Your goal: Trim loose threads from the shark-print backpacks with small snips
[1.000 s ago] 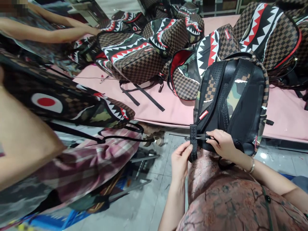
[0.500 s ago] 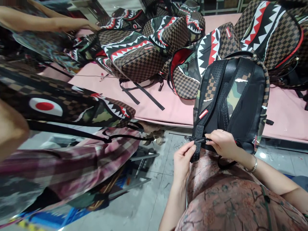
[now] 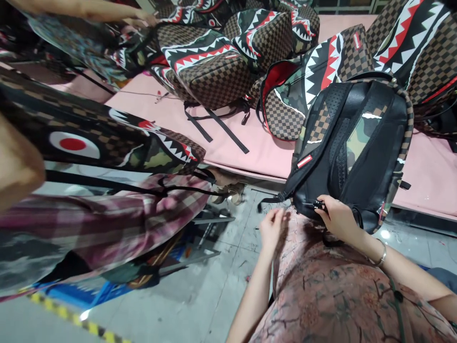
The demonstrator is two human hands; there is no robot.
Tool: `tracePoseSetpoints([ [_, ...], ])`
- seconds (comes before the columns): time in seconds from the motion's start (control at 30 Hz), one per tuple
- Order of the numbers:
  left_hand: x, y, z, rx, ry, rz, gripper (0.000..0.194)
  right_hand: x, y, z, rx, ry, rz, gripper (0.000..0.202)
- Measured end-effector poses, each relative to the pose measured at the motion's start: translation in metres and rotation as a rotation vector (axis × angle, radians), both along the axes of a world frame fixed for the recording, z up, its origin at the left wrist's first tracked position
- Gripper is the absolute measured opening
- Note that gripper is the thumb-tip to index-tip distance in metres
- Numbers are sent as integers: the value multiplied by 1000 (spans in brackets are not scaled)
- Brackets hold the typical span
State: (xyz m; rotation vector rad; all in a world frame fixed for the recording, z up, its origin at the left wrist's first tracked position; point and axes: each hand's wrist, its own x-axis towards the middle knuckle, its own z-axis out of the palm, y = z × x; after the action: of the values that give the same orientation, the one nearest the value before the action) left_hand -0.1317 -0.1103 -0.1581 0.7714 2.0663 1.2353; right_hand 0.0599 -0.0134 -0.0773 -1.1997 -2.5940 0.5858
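A backpack (image 3: 378, 190) leans against the table edge and my lap, its black padded back and shoulder straps facing me. Near its bottom, my right hand (image 3: 337, 216) is closed around small black thread snips (image 3: 319, 205), whose blades are hard to see. My left hand (image 3: 272, 228) is just left of the backpack's lower corner, fingers curled and tips together. Anything thin between those tips cannot be made out. Beyond it, a loose black strap end (image 3: 273, 199) sticks out to the left from the shoulder strap.
Several checkered shark-mouth backpacks (image 3: 217, 81) lie on the pink tabletop (image 3: 235, 159). At left, a co-worker's arm (image 3: 19, 162) is beside another backpack (image 3: 117, 138), above plaid cloth (image 3: 143, 224). Another person's hand (image 3: 141, 16) is farther back. Thread scraps litter the tiled floor (image 3: 228, 286).
My left hand has let go of the strap and dropped slightly away. The strap end now points left, and the snips have drawn back toward the backpack with my right hand.
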Motion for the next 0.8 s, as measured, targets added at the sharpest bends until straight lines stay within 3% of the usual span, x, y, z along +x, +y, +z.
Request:
tracePoseSetpoints([
  [0.13, 35, 8, -39, -12, -63, -67, 25, -3, -4, -1, 63, -283, 103, 15],
  [0.23, 42, 13, -53, 1, -62, -87, 21, -10, -4, -3, 96, -358, 191, 20],
  [0.53, 31, 4, -60, 89, 62, -57, 19, -39, 2, -21, 135, -483, 426, 20],
  [0.7, 33, 0, -67, 105, 55, -28, 18, -48, 5, -24, 98, -568, 441, 21],
  [0.8, 31, 1, -63, 117, 44, -21, 17, -53, 3, -22, 64, -606, 449, 21],
])
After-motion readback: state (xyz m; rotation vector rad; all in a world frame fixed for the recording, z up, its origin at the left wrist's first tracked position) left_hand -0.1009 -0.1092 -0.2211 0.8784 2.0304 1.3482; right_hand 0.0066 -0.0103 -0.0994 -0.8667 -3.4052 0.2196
